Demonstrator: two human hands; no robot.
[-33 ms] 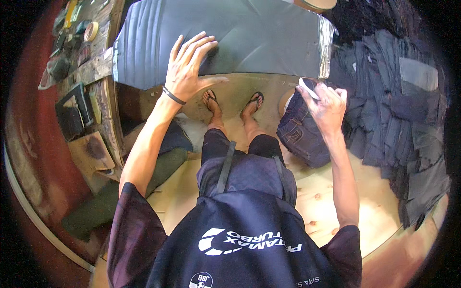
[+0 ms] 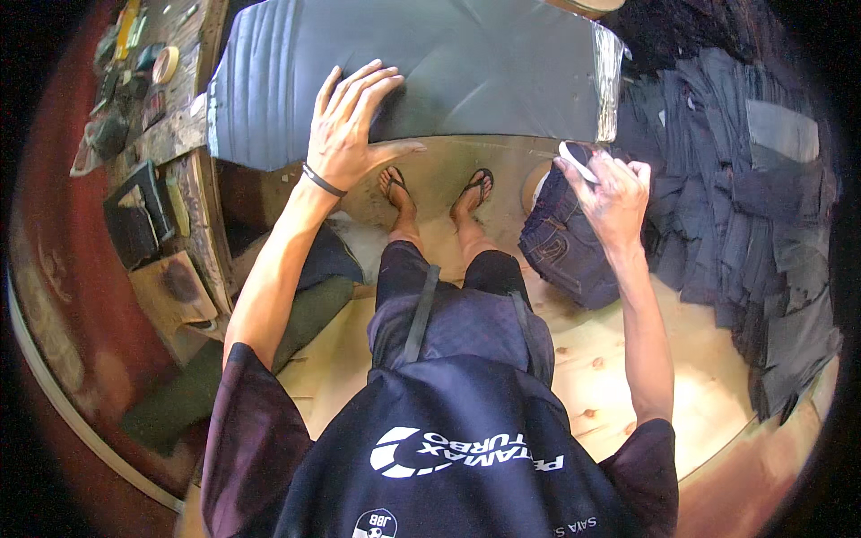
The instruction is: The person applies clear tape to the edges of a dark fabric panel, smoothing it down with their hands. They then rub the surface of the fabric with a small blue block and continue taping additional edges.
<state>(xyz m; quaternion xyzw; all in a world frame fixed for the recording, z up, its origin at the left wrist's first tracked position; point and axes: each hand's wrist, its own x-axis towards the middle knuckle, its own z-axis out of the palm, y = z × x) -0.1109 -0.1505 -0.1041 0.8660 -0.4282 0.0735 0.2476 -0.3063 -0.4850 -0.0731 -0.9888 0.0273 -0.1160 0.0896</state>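
A broad dark grey sheet-covered panel (image 2: pixel 466 76), ridged along its left end and shiny silver at its right edge, spans the far side. My left hand (image 2: pixel 348 130) lies on its near left part with the fingers spread and the thumb out to the right along the near edge. Just off the panel's near right corner, my right hand (image 2: pixel 614 193) is closed on a small thin white-edged piece (image 2: pixel 578 161). The fingers cover part of that piece, so its kind cannot be told.
A rough wooden bench (image 2: pixel 188 99) at the left carries a tape roll (image 2: pixel 166 65) and small tools. Bundled dark denim (image 2: pixel 574 255) lies below my right hand. Stacked dark cloth (image 2: pixel 708 197) fills the right side. A dark green roll (image 2: pixel 242 368) rests at the lower left.
The thin white-edged piece in my right hand has turned slightly and shows narrower. My left hand stays in place on the panel.
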